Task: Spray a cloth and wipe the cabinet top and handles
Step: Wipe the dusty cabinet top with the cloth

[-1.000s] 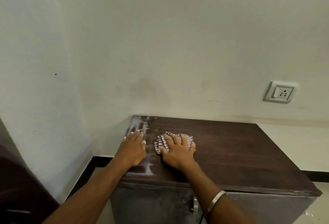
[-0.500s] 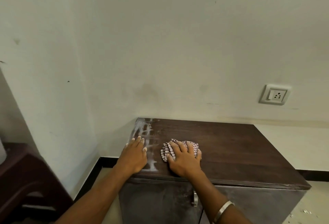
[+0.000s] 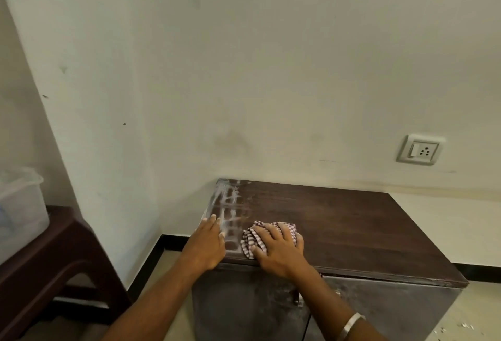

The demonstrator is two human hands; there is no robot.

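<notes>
A low cabinet stands against the wall, and its dark brown top [image 3: 352,221] carries white streaks [image 3: 227,205] along the left end. A bunched red-and-white striped cloth [image 3: 250,240] lies near the front left of the top. My right hand [image 3: 279,248] presses down on the cloth with fingers spread over it. My left hand [image 3: 207,244] rests flat on the left front corner, fingers straight. A metal door handle [image 3: 299,300] shows on the cabinet front, partly hidden by my right forearm. No spray bottle is in view.
A dark brown plastic stool [image 3: 46,254] stands at the left with a clear plastic tub [image 3: 19,205] on it. A wall socket [image 3: 420,149] sits above the cabinet's right end. White crumbs [image 3: 461,325] lie on the floor at the right.
My right hand has slid the cloth back toward the cabinet's front edge. My left hand stayed on the left corner. The view shifted, so the stool and tub show more.
</notes>
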